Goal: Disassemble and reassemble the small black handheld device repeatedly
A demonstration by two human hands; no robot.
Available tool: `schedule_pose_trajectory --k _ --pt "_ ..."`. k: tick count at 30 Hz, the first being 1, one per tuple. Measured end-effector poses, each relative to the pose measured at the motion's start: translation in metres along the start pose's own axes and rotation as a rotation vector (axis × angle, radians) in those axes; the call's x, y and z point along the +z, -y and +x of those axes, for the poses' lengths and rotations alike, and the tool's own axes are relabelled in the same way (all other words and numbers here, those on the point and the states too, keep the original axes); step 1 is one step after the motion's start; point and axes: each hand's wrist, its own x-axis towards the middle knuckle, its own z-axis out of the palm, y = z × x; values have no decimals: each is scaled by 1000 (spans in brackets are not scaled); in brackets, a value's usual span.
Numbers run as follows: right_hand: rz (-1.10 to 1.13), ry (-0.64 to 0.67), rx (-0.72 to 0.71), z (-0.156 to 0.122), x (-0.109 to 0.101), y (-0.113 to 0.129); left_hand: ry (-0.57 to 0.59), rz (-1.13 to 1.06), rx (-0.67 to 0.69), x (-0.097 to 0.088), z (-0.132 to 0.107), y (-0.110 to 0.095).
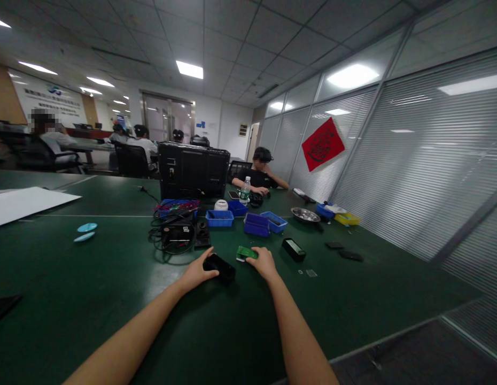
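Observation:
My left hand (198, 272) rests on the green table (112, 299) with its fingers closed round the near end of a black rectangular case (221, 267). Just to the right, my right hand (263, 262) pinches a small green circuit board (246, 252) that lies flat on the table. Both forearms reach in from the bottom edge. A second black box (294, 249) lies a little further right, apart from both hands.
Behind the hands stand several blue bins (256, 224), a tangle of black cables and a device (173, 233), a large black monitor back (192, 172) and a metal bowl (305, 215). A person (259, 176) sits across the table. White paper (24, 204) lies far left.

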Motion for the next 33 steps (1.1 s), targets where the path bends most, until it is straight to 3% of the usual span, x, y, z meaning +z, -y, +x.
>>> schedule_pose_trajectory --k 2,10,15,19,22,24,28,33 --pt "-3 0 -11 0 1 -1 29 29 3 1 0 -1" --pt "66 40 -8 4 1 -10 -45 136 76 1 -21 3" --pt "121 -22 -31 2 3 -5 -66 153 58 0 -22 1" --pt "549 -31 -120 -3 2 12 -103 143 50 0 -22 0" --pt "959 106 -208 -11 1 29 -128 132 31 1 -21 1" --pt "1034 190 -251 -17 1 39 -126 132 26 1 -21 1" --pt "747 258 -293 -23 2 48 -110 155 28 0 -22 -3" --pt "463 230 -399 -25 1 50 -84 167 17 -1 -24 -9"
